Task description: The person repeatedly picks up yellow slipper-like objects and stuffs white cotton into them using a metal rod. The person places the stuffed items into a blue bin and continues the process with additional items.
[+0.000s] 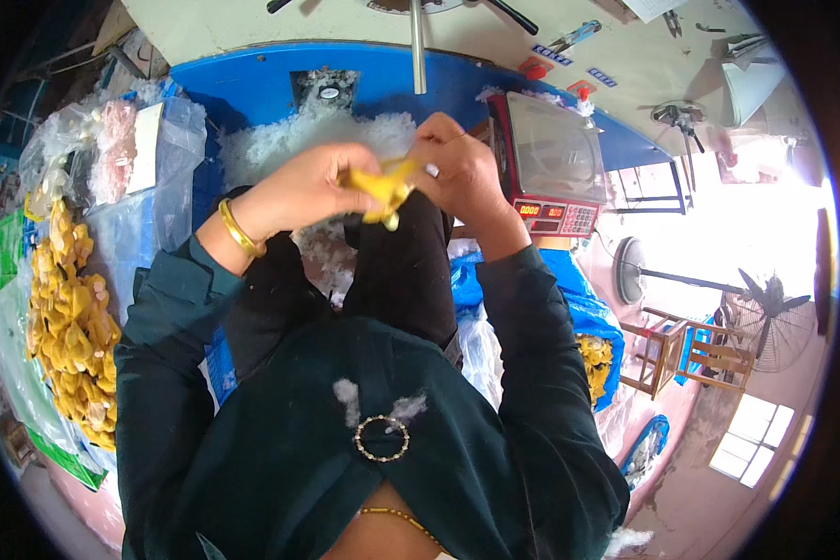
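Over my lap, my left hand [317, 189] is closed on a small yellow plush piece [383, 191], blurred by motion, with a paler tip at its lower end. My right hand [459, 173] meets its other side; the fingers are bent and pressed together at the yellow cloth. A small white bit [431, 171] shows at those fingers; whether it is fluff or something worn, I cannot make out. Loose white stuffing [289, 145] is heaped just beyond my hands on a blue surface [252, 79], and more lies between my knees.
To my left lies a big heap of yellow plush pieces [70, 322] beside clear plastic bags [182, 140]. A red digital scale [553, 168] stands at right. Ahead, a metal rod [418, 51] juts toward me. Farther right are a blue bag [583, 317], fans [765, 303] and a wooden chair [658, 350].
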